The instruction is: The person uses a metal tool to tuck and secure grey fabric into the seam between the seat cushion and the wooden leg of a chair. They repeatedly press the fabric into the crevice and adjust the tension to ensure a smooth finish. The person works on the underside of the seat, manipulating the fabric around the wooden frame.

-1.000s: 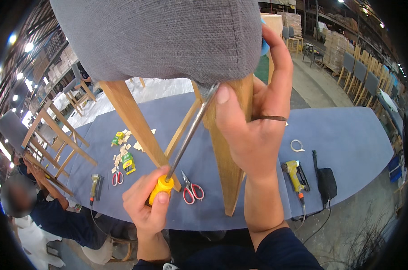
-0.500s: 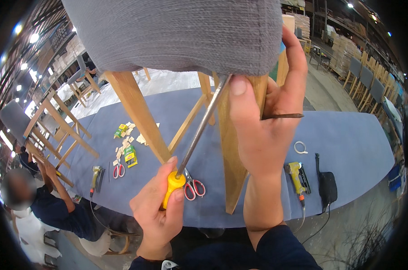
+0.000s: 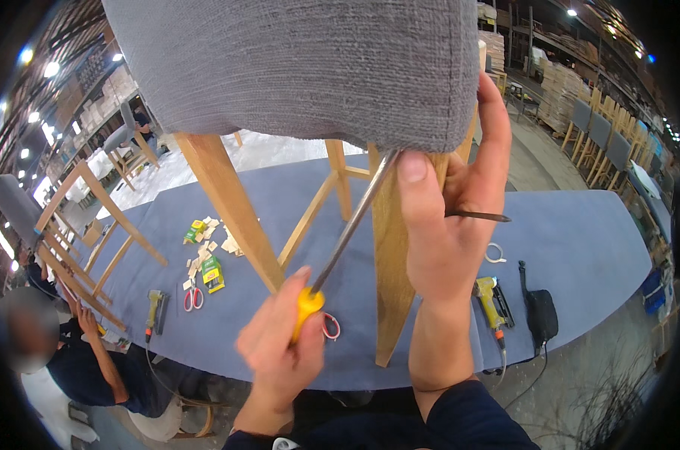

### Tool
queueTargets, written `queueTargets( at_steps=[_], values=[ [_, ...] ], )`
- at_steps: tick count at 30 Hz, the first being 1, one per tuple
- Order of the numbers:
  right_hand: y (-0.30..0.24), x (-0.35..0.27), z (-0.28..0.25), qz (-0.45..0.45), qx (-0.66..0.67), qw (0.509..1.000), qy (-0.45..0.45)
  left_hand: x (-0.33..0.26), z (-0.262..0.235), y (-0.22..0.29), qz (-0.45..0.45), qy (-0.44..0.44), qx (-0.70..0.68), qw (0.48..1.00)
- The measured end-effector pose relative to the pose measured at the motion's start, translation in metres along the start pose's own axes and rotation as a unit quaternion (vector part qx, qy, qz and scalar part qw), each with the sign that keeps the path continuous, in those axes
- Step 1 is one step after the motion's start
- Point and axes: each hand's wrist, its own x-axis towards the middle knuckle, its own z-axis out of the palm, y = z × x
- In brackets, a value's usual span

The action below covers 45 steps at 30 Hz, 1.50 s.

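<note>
The left hand (image 3: 280,349), fingers wrapped firmly around the screwdriver (image 3: 353,225), had shifted right since the earlier frame, hiding most of the scissors (image 3: 338,328). Its tip vanished beneath the seat (image 3: 295,75), itself cut off above. By the leg (image 3: 392,262), the right hand (image 3: 449,247) had its index finger spread upward, the others curled around a spike (image 3: 484,216), partly hidden.
</note>
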Motion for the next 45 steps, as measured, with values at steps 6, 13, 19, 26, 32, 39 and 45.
queueTargets(
  at_steps=[6,13,19,26,32,39,45],
  values=[
    [0.006,0.001,-0.006,-0.026,-0.001,1.0,0.008,0.015,-0.044,0.034,-0.06,-0.063,0.044,0.995],
    [0.0,0.001,0.0,0.004,-0.008,1.0,0.007,0.001,0.038,-0.011,0.061,0.064,-0.023,0.996],
    [0.006,0.001,-0.003,-0.016,-0.013,1.0,0.003,0.008,0.075,-0.026,0.085,0.128,-0.067,0.986],
    [0.005,0.001,-0.004,-0.021,-0.001,1.0,0.011,-0.005,0.037,-0.014,0.031,0.052,-0.059,0.996],
    [0.01,0.0,-0.005,-0.033,-0.008,0.999,0.01,-0.007,0.014,0.003,-0.04,-0.003,-0.082,0.996],
    [0.007,0.0,0.0,-0.028,-0.021,0.999,0.018,0.002,0.057,-0.014,0.03,0.074,-0.088,0.993],
    [0.005,-0.002,-0.002,-0.004,-0.015,1.0,0.024,-0.003,0.064,-0.024,0.049,0.09,-0.099,0.99]
  ],
)
